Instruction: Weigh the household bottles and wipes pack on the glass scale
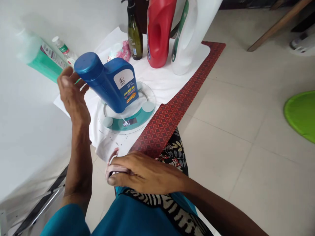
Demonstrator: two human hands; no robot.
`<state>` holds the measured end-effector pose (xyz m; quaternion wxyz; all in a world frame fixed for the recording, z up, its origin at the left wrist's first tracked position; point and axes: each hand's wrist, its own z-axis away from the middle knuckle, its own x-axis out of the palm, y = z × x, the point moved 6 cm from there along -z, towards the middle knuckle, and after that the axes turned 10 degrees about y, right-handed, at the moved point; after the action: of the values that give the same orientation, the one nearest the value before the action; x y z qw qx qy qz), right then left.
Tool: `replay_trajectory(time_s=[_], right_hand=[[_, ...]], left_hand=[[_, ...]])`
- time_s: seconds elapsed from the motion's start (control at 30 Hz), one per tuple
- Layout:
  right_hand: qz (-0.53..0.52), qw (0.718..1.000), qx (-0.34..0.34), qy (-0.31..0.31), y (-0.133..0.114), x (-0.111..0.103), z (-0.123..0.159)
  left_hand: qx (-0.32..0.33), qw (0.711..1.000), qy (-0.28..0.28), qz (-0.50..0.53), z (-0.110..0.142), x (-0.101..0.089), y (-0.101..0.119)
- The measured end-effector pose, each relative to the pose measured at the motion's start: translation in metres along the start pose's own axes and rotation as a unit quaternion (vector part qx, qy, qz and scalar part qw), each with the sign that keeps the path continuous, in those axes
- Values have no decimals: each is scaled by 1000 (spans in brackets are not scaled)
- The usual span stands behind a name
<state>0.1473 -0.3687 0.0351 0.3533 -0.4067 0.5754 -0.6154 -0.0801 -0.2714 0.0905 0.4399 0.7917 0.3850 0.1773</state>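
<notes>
A blue plastic bottle (110, 80) with a wide cap and a white label stands on a round glass kitchen scale (129, 126). Lit digits show on the scale's display. Beside the bottle's cap is my left hand (73, 95), its fingers bent but apart; they hold nothing that I can see. Low in front of my body, my right hand (145, 172) is closed around a small pale pink object (113, 168) with a curved strip, its kind unclear and mostly covered by the fingers.
Behind the scale stand a dark green pump bottle (135, 36), a red jug (158, 36) and a white jug (188, 42). A bottle of green liquid (46, 62), a small clear bottle (64, 49) and a pink packet (123, 50) sit left. A white cloth (162, 85) covers the red-patterned tabletop (169, 118).
</notes>
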Motion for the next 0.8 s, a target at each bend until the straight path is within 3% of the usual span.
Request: replay_trajectory(time_s=[0.07, 0.13, 0.27, 0.37, 0.47, 0.53, 0.67, 0.8], right_hand=[[112, 993, -15, -28, 8, 2, -17], [232, 973, 6, -4, 25, -6, -30], [411, 908, 58, 64, 54, -29, -31], [497, 865, 17, 67, 60, -28, -27], [567, 822, -11, 45, 68, -17, -29], [602, 796, -14, 64, 76, -13, -31], [639, 748, -69, 164, 88, -14, -28], [684, 657, -186, 258, 87, -18, -13]], left_hand=[[-12, 998, 48, 28, -2, -21, -8], [-9, 997, 77, 16, -2, -40, -14], [-19, 998, 50, -15, 6, -57, -26], [-32, 999, -8, -24, 16, -45, -32], [2, 996, -84, -21, 31, -16, -33], [16, 993, -119, -17, 41, 3, -33], [-2, 992, -122, -33, 53, 23, -40], [-23, 993, -107, -53, 56, 26, -44]])
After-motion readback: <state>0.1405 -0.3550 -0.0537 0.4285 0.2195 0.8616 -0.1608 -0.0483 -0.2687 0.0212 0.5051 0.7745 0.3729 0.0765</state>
